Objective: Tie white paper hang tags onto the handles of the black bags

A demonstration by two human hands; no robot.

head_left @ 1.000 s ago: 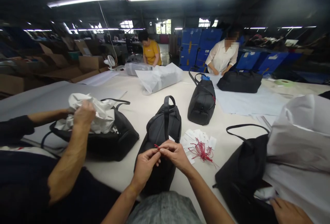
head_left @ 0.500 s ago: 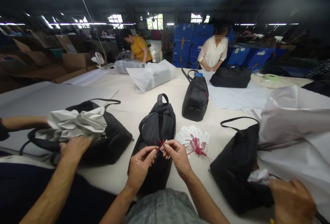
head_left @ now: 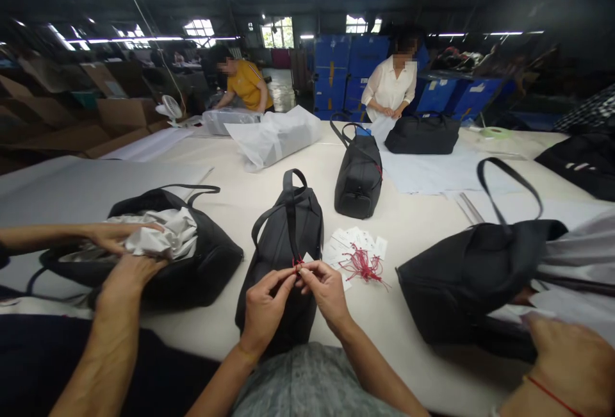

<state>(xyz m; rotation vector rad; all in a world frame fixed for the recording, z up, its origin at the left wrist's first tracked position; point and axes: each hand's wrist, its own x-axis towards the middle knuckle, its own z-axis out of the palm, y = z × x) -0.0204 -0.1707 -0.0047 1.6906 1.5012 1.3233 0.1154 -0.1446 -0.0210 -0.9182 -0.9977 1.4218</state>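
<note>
A black handbag (head_left: 283, 237) stands on the table right in front of me, its handle strap raised. At the strap's lower end, a red string (head_left: 298, 263) is pinched between the fingertips of my left hand (head_left: 266, 305) and my right hand (head_left: 327, 292). The two hands nearly touch each other, both closed. Part of a white tag (head_left: 307, 258) shows just behind my right fingers. To the right of the bag lies a pile of white tags (head_left: 350, 241) with a tangle of red strings (head_left: 365, 264) on it.
At left, a co-worker's hands press crumpled paper (head_left: 175, 231) into a black bag (head_left: 211, 257). At right, another person's hand (head_left: 571, 366) is at a black bag (head_left: 446, 276). Farther back stand another black bag (head_left: 358, 177), a wrapped bundle (head_left: 283, 138) and two people.
My hands have drawn closer together at the red string. The left co-worker's paper has sunk deeper into the bag. The right-hand bag has shifted and its handle stands up.
</note>
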